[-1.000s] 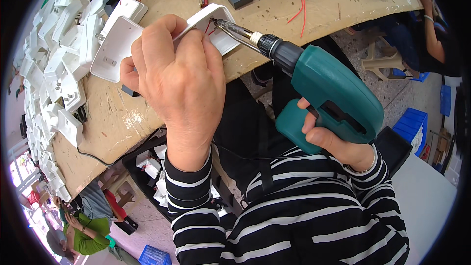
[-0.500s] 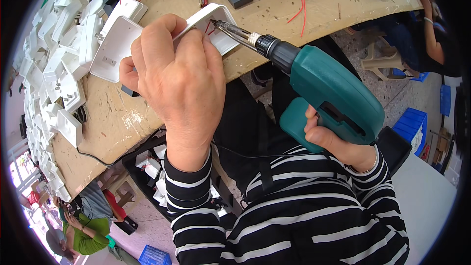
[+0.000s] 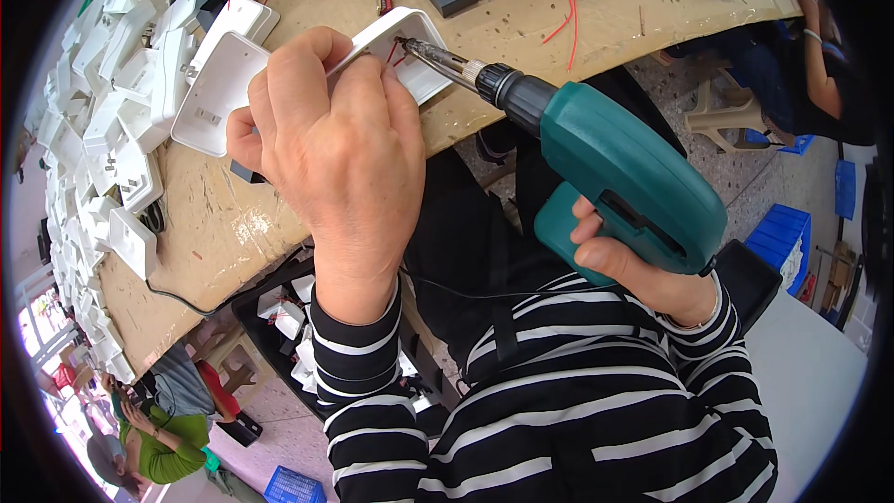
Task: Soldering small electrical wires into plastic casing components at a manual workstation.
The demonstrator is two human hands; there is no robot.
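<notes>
Head view: your left hand [image 3: 340, 144] is clamping the white plastic housing [image 3: 400, 47] while your right hand [image 3: 633, 265] is gripping the green power screwdriver [image 3: 624, 177], whose bit [image 3: 430, 51] is risking slipping onto the red wires [image 3: 396, 54].

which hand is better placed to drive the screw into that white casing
Right. The right hand grips the green electric screwdriver, whose bit already sits inside the white casing. The left hand is wrapped around the casing, steadying it at the workbench edge.
</notes>
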